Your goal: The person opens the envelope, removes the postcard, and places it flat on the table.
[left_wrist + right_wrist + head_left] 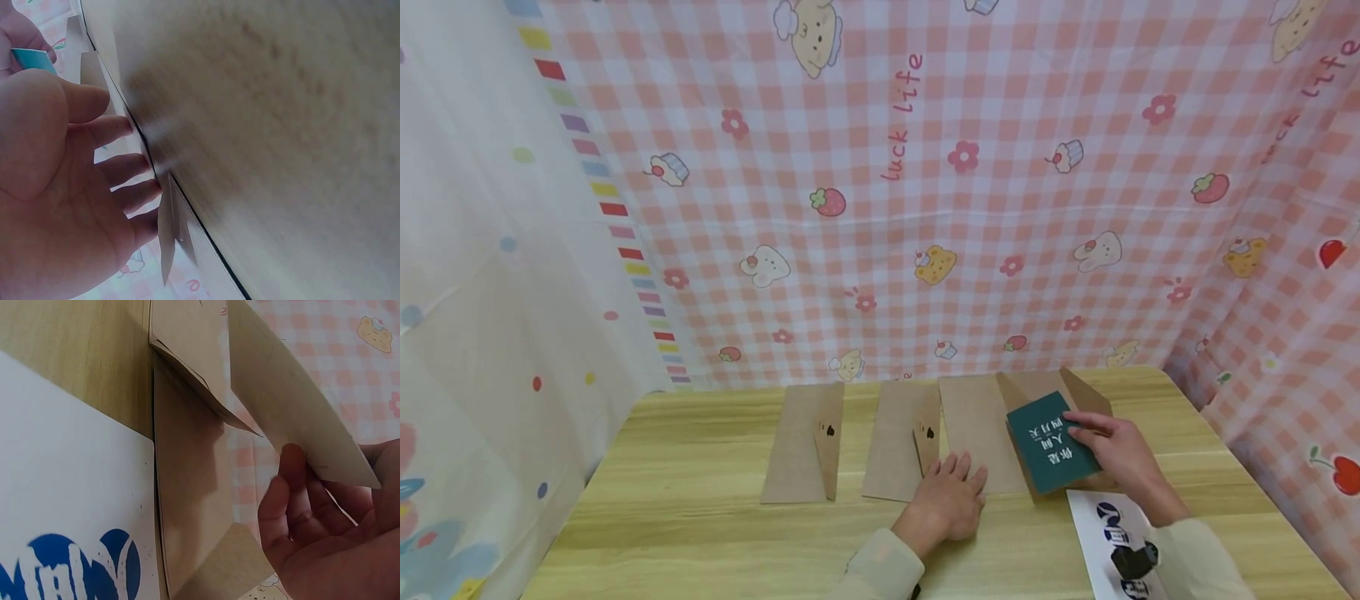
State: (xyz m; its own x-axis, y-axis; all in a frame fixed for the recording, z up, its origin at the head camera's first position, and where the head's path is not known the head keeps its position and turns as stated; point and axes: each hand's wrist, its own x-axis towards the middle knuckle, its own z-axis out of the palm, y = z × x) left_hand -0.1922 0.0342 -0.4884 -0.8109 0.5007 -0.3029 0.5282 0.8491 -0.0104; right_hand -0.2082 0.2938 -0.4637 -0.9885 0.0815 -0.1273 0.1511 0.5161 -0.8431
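Card (1043, 450), dark green with white characters, is located above a brown paper piece (1039, 382) with raised flaps — the right hand (1123, 454) pinches the card at its right-hand edge. The left hand (947, 502) holds nothing, fingers extended beside a second flapped piece (891, 437); contact with the paper cannot be determined. A white printed sheet (1092, 537) lies on the wooden table (662, 500), near the right sleeve (1202, 567); a checked curtain (925, 217) hangs behind.

Cloth (850, 237) reads "luck life"; green card (1049, 458), "你是人间四月天".
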